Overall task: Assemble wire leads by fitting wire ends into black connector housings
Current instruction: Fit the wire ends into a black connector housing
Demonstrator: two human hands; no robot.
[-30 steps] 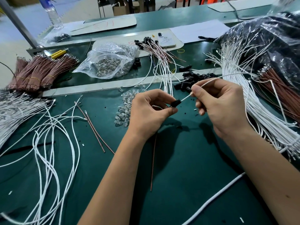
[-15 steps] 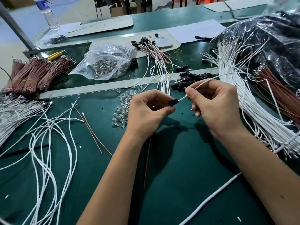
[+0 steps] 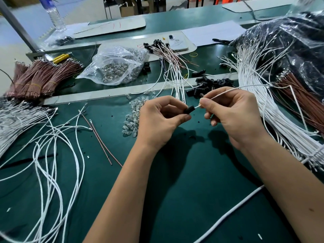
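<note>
- Head view shows our left hand (image 3: 158, 120) above the green desk (image 3: 192, 190), its thumb and forefinger pinched round a small black connector housing (image 3: 189, 109).
- Our right hand (image 3: 233, 114) pinches a white wire (image 3: 222, 93) just beside its end, and this end touches the opening of the housing. We cannot tell how deep it sits inside.
- Both grips are closed tight on their things; no finger is spread.
- The wire runs back to the right, toward the big bundle of white wires (image 3: 259, 95) beside the brown wire bundle (image 3: 301, 100).
- More loose black housings (image 3: 210, 85) lie on the desk just behind our hands, and clear LEDs (image 3: 133, 116) lie near the left hand.
- We judge that the step in hand is to push the wire end fully into the housing.
- First risk: the wire end enters tilted, because the right grip holds it at an angle. Then the end may bend or stop before it locks.
- Second risk: the housing is small and only its back part is pinched, so a hard push may turn it or make it slip from the left grip.
- Third risk: the long wire may catch on the bundle and pull the end back out.
</note>
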